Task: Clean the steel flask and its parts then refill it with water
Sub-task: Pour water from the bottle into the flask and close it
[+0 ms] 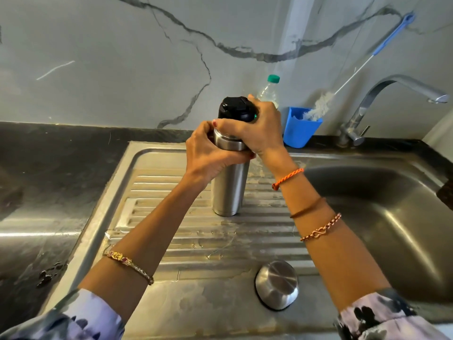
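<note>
A steel flask (pixel 229 190) stands upright on the ribbed steel drainboard (pixel 171 241) of the sink. My left hand (pixel 208 153) grips its upper body just below the neck. A black stopper lid (pixel 235 107) sits on the flask's mouth, and my right hand (pixel 259 128) holds it from the right side with the thumb across its front. The flask's steel cup cap (pixel 277 284) lies upside down on the drainboard near the front edge, apart from both hands.
A sink basin (pixel 392 217) lies to the right under a steel tap (pixel 382 99). At the back stand a blue cup (pixel 300 130) holding a long bottle brush (pixel 318 107) and a clear plastic bottle (pixel 268 90) with a green cap. Dark countertop (pixel 49 168) extends left.
</note>
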